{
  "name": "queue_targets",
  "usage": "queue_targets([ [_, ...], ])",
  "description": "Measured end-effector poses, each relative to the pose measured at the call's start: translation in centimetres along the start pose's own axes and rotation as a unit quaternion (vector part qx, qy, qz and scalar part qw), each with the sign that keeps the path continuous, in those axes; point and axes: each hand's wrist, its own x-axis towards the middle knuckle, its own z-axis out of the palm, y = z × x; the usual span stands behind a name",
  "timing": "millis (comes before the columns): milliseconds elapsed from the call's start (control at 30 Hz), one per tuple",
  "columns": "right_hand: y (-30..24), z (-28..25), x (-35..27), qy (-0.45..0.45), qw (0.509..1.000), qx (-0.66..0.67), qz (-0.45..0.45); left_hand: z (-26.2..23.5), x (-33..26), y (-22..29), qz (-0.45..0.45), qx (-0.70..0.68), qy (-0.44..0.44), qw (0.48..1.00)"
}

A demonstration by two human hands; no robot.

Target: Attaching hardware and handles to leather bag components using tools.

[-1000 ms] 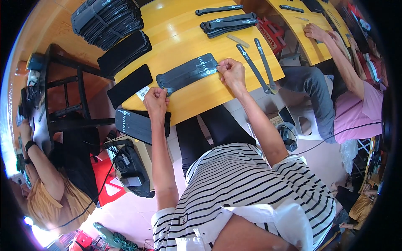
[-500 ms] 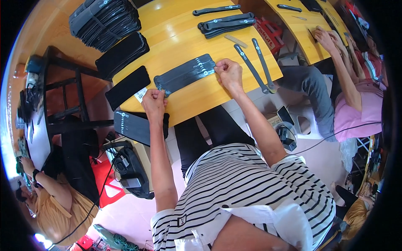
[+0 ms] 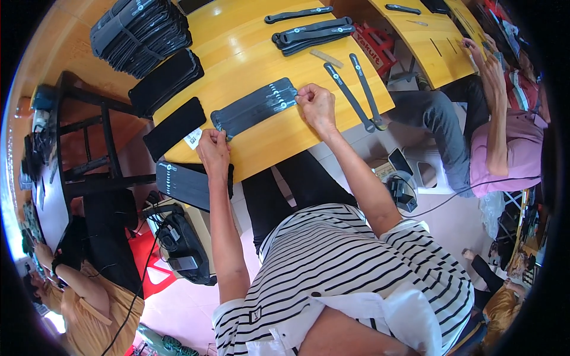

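Observation:
A flat dark grey sheet of straps (image 3: 252,108), with white print near its right end, lies on the yellow table in front of me. My left hand (image 3: 214,151) pinches its near left corner, fingers closed. At the right end, my right hand (image 3: 317,110) has thumb and finger closed on the sheet's edge. Beside my left hand are a small white label (image 3: 193,138) and a black panel (image 3: 174,129). Another printed grey sheet (image 3: 183,183) sits below the table's left edge. Two loose grey straps (image 3: 349,97) lie right of my right hand.
Bundled grey sheets (image 3: 141,38) and a black stack (image 3: 166,83) stand at the far left of the yellow table (image 3: 237,59). More straps (image 3: 312,35) and a tan strip (image 3: 326,58) lie at the back right. A co-worker in pink (image 3: 504,148) sits to the right.
The whole view has shifted slightly, so the table sits a little further left. Both my hands stay at the sheet's ends. The co-worker at right has raised their hands from the other table.

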Motion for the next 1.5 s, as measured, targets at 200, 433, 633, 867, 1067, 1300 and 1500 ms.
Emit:
queue_targets([
  [200,-1.3,-0.1,0.1,0.026,0.995,-0.084,-0.051,0.6,0.9,-2.5,0.091,0.087,0.081,0.989],
  [433,-1.3,-2.3,0.8,-0.038,0.992,-0.099,-0.064,-0.2,0.9,-0.9,-0.118,-0.094,0.001,0.989],
  [633,-0.1,-7.5,2.6,0.094,0.963,-0.224,-0.118,-0.2,-1.6,2.6,0.054,-0.084,0.041,0.994],
  [867,0.9,-6.7,4.5,0.09,0.941,-0.325,-0.034,2.9,-6.6,6.7,0.026,-0.204,-0.122,0.971],
  [1067,-0.6,-8.3,3.8,-0.087,0.973,-0.211,0.019,5.3,-9.2,6.3,-0.026,-0.227,-0.228,0.947],
  [1300,-8.9,-9.5,-4.4,-0.275,0.921,0.266,0.069,6.3,-10.0,8.9,0.287,-0.204,-0.146,0.924],
  [1500,-6.2,-9.9,-4.2,-0.218,0.91,0.345,0.073,-0.3,-8.7,8.5,-0.031,-0.266,-0.444,0.855],
])
